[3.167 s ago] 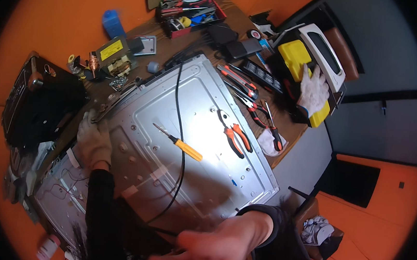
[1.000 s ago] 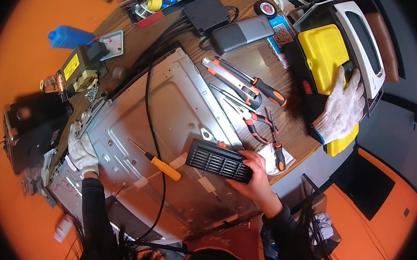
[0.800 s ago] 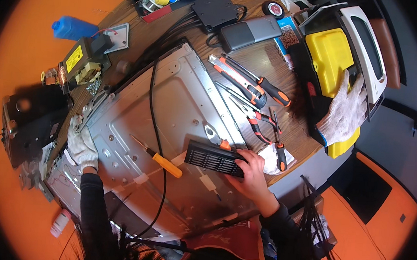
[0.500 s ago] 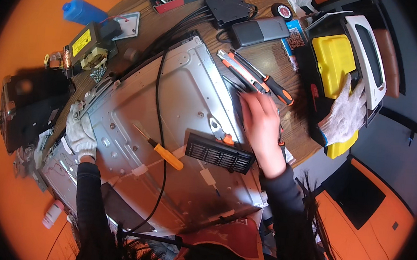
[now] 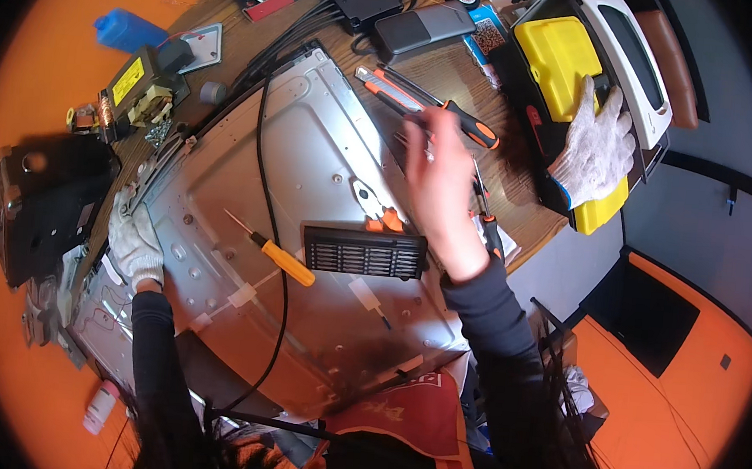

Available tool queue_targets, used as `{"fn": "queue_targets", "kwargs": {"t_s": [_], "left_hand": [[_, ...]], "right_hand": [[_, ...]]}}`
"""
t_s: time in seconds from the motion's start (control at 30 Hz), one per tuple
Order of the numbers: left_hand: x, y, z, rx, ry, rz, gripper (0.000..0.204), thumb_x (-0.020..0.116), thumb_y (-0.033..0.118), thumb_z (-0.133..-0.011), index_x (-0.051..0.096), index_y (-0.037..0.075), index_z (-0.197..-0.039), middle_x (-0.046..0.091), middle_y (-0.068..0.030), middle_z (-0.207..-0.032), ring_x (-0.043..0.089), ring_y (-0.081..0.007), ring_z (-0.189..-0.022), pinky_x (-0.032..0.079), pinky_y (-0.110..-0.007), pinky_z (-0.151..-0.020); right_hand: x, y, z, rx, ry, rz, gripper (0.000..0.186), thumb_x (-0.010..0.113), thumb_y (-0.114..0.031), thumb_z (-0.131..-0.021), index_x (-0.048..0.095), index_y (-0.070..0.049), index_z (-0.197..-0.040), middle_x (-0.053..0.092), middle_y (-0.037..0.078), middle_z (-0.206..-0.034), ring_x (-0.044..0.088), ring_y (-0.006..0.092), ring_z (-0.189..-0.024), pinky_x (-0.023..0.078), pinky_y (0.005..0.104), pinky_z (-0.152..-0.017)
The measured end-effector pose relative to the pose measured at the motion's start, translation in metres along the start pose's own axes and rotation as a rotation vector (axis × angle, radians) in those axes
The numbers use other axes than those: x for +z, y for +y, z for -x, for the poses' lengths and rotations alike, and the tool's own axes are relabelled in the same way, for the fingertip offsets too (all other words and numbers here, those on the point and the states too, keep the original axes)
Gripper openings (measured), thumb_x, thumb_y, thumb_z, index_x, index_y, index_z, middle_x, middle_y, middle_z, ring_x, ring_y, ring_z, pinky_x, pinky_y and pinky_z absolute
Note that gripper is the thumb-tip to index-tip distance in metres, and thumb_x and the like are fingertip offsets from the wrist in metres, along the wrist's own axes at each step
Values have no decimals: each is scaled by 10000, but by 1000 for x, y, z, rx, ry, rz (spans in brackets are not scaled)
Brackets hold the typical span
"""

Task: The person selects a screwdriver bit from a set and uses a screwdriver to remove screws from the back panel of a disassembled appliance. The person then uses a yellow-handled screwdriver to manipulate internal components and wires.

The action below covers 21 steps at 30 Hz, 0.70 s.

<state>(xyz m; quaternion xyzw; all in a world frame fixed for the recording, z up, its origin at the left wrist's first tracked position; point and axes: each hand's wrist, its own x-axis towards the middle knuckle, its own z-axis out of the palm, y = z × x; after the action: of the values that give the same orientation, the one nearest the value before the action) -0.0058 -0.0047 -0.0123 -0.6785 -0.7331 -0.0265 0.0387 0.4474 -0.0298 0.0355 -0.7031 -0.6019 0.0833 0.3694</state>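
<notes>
My left hand, in a whitish knit glove, is closed over the left edge of a large silvery metal panel. Bare, my right hand hovers past the panel's right edge, fingers curled. Something small and metallic shows between thumb and fingers, too blurred to name. Close to those fingertips lie an orange utility knife and a black-and-orange screwdriver. On the panel rest a yellow-handled screwdriver, a black case of small bits and orange-handled pliers. Another screwdriver lies beside my right wrist.
A black cable runs across the panel. To the right, an empty white glove lies over yellow cases in a toolbox. Farther back are a grey power bank, a blue bottle and a box with a yellow label.
My right hand has lifted from the tools by the panel's edge, its fingers shifting upward and farther away. The whole view has moved slightly. My left hand keeps its place on the panel.
</notes>
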Motion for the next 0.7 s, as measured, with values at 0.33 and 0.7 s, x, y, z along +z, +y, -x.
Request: {"fn": "queue_targets", "kwargs": {"t_s": [0.33,0.7], "left_hand": [[9,-8,2,62,70,40,499,478,343,-1009,489,53,-1415,521,-193,-1416,472,-363,-1313,358,-428,-1106],[-50,-22,23,152,-213,67,546,486,391,-1005,468,73,-1450,417,-219,-1511,375,-361,-1413,301,-403,-1163]], "right_hand": [[-105,-37,45,570,-35,-1100,188,517,-87,-1026,494,-27,-1203,710,204,-1073,719,254,-952,601,331,-786],[-109,16,116,592,-107,-483,265,598,-87,-963,589,-16,-1218,605,14,-880,552,76,-750,456,218,-679]]}}
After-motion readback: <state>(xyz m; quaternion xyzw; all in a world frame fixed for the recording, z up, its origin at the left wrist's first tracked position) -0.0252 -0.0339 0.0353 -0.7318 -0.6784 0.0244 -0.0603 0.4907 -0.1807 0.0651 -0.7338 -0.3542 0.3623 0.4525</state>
